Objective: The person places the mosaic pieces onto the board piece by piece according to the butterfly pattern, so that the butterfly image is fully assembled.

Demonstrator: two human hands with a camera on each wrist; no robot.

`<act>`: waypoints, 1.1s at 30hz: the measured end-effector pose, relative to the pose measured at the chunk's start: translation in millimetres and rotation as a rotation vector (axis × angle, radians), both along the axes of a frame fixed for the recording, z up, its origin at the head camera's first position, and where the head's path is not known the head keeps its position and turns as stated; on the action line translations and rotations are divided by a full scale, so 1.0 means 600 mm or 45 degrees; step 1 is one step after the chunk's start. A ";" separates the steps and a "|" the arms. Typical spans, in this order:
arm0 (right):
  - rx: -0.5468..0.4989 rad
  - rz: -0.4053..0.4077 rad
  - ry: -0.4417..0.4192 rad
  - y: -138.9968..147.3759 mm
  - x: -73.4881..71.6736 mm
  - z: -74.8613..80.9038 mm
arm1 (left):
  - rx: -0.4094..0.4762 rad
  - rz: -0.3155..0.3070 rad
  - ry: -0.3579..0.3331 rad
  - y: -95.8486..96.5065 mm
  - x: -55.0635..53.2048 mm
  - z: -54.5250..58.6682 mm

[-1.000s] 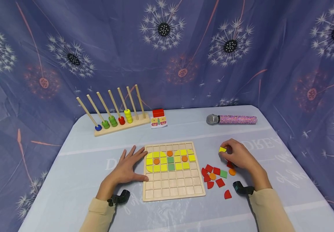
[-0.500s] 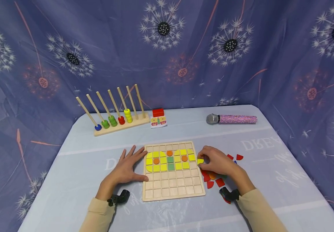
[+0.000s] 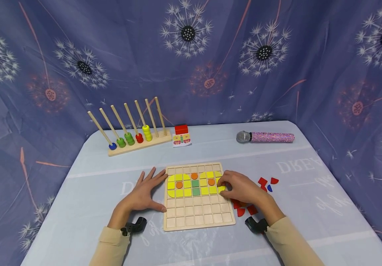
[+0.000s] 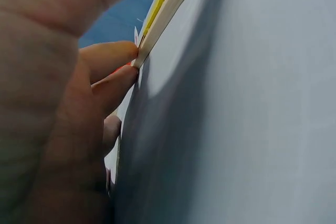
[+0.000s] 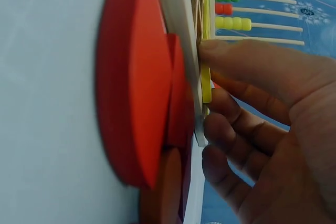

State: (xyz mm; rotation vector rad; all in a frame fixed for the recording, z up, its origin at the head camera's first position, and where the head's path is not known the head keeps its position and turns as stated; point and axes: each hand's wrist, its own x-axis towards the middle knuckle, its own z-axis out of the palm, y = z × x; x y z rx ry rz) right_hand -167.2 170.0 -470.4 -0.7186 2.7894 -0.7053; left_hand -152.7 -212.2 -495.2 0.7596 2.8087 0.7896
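A wooden grid board (image 3: 198, 221) lies on the table between my hands. Its upper rows hold yellow tiles, orange discs (image 3: 179, 185) and green squares (image 3: 195, 191); the lower rows show bare wood. My left hand (image 3: 144, 194) rests at the board's left edge with fingers spread, fingertips against the rim in the left wrist view. At the right edge, my right hand (image 3: 242, 189) pinches a yellow tile (image 5: 206, 85) between thumb and fingers, low over the end of the yellow rows. The fingers partly cover that tile and the cells beneath.
Loose red pieces (image 3: 252, 210) lie right of the board, partly under my right hand, with a blue piece (image 3: 269, 188) farther right. Behind stand a peg rack with coloured beads (image 3: 137, 142), a red box (image 3: 181, 129) with a pattern card (image 3: 182, 139), and a microphone (image 3: 265, 137).
My right hand has carried the yellow tile leftward from the loose pieces to the board's right edge. The left hand stays at the board, its thumb shifted slightly down and outward.
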 end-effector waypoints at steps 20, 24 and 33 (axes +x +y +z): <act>-0.086 -0.036 -0.028 0.027 -0.005 0.011 | -0.029 0.032 0.045 0.005 0.000 -0.005; -0.159 -0.071 -0.024 0.055 -0.008 0.021 | -0.045 0.050 0.029 0.009 0.002 -0.004; -0.186 -0.078 -0.057 0.101 -0.012 0.024 | -0.082 0.073 0.036 0.019 0.004 -0.005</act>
